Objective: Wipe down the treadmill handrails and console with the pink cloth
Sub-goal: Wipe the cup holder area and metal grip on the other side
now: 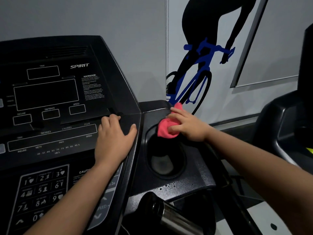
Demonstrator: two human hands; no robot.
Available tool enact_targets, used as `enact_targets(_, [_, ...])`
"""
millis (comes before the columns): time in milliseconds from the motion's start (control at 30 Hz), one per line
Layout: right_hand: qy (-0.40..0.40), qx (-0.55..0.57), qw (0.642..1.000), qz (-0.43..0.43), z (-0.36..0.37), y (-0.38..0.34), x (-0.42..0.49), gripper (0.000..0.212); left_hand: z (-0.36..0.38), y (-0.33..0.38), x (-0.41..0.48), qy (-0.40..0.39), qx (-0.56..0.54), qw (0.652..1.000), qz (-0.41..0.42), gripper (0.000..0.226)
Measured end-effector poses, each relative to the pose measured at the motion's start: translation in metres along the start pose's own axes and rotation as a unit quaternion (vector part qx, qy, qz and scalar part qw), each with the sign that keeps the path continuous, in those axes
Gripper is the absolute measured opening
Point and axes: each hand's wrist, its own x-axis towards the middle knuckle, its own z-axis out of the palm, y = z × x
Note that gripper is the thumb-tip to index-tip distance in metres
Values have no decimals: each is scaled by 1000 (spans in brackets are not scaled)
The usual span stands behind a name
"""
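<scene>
Head view, dim light.

Left hand (115, 138): laid palm-down on the right edge of the treadmill console (50, 95), just right of the readout windows. Fingers nearly straight and together, thumb spread toward the console's edge. Holds nothing.

Right hand (188, 124): on the black side tray (194, 170) beside the console, above the cup holder (162, 163). Fingers curved over the bunched pink cloth (166, 131), thumb tucked against its lower side, pressing it onto the tray at the holder's upper rim.

Hard to make out: much of the cloth is covered by the fingers; one end pokes out past the fingertips, the bulk bulges out left of the thumb and overhangs the holder's opening. Console is cut off at the left frame edge and its small warning print is blurred. Handrail grip (169, 216) is cut off at the bottom edge. Droplets (167, 185) sit on the tray below the holder.

Cloth is under the right hand, well apart from the left hand, with the console's edge between them.
</scene>
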Motion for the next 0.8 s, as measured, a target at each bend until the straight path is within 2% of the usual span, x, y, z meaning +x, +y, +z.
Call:
enact_targets(100, [7, 77, 994, 83, -5, 6, -23, 32, 1, 1, 0, 6, 1, 1000, 3, 50])
enact_targets(200, [21, 85, 991, 105, -7, -1, -19, 27, 2, 3, 2, 6, 6, 1000, 6, 48])
enact_targets(400, [-16, 27, 999, 3, 1, -18, 29, 39, 3, 3, 3, 12, 8, 1000, 3, 47])
enact_targets(500, [-34, 14, 997, -66, 4, -23, 43, 38, 3, 3, 3, 8, 8, 1000, 0, 48])
enact_targets(567, [-27, 5, 997, -77, 5, -17, 43, 37, 2, 2, 2, 8, 7, 1000, 2, 49])
enact_targets(667, [-3, 0, 999, -41, 9, -9, 37, 38, 1, 1, 1, 9, 5, 1000, 1, 49])
enact_targets(800, [54, 63, 992, 95, 14, -8, 33, 39, 1, 1, 0, 13, 4, 1000, 4, 49])
